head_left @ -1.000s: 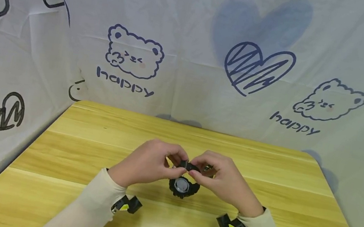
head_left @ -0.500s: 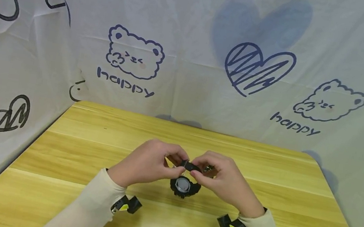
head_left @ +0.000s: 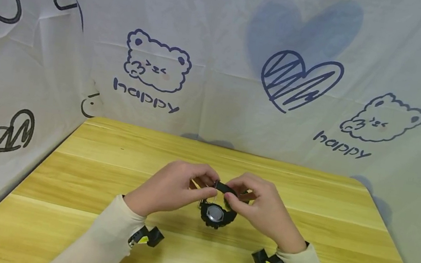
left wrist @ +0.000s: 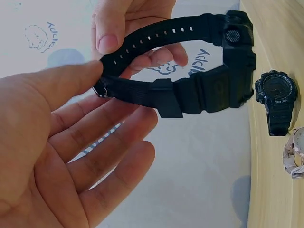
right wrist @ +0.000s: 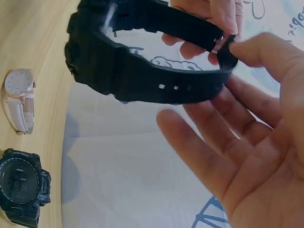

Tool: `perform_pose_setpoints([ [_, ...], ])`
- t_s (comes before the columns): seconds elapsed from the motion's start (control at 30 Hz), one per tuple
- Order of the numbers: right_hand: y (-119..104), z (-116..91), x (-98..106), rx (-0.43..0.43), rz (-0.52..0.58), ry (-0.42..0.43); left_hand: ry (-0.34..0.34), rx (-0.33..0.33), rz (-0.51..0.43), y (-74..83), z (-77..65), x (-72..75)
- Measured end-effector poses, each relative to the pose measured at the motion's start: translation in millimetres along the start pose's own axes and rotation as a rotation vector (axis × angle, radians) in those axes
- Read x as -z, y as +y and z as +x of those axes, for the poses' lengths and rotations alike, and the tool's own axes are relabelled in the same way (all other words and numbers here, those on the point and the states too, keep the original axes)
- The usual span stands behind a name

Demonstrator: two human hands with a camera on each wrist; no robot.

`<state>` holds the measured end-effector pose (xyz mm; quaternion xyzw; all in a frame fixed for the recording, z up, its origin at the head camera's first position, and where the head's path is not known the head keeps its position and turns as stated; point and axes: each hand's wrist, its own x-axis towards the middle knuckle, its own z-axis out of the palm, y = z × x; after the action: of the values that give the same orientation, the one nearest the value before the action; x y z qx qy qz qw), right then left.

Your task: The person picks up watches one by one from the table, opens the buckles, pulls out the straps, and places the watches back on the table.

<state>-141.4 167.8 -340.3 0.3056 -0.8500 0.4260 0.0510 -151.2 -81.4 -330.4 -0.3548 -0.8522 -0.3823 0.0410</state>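
By the left hand (head_left: 170, 188) and the right hand (head_left: 260, 208), the strap (head_left: 224, 188) of a black watch (head_left: 215, 215) was pinched, the watch being held above a wooden table (head_left: 88, 168), where a second black watch (left wrist: 275, 92) and a pale-strapped watch (right wrist: 20, 88) were seen.

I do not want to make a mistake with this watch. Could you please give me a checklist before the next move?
1. Left hand holds the strap near the buckle: ok.
2. Right hand holds the holed strap: ok.
3. Strap passed through the loop: not ok.
4. Pin set in a hole: cannot tell.
5. Pale watch and second black watch apart from the held watch: ok.
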Motion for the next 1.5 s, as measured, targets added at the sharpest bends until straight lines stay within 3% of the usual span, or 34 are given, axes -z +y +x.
perform_pose_setpoints([
  [0.33, -0.3, 2.0, -0.9, -0.092, 0.005, 0.079, 0.019, 0.078, 0.049, -4.4, 0.5, -0.9],
  [0.77, 4.1, 4.3, -5.1, -0.065, 0.021, 0.128, 0.063, 0.174, -0.012, -2.0, 2.0, -1.0],
  [1.33, 3.7, 1.4, -7.8, -0.064, -0.034, 0.171, 0.077, 0.155, -0.005, -0.8, 1.3, -3.7],
  [1.5, 2.8, 3.8, -5.9, -0.039, -0.007, 0.183, 0.120, 0.118, -0.005, -2.1, 2.5, -4.2],
])
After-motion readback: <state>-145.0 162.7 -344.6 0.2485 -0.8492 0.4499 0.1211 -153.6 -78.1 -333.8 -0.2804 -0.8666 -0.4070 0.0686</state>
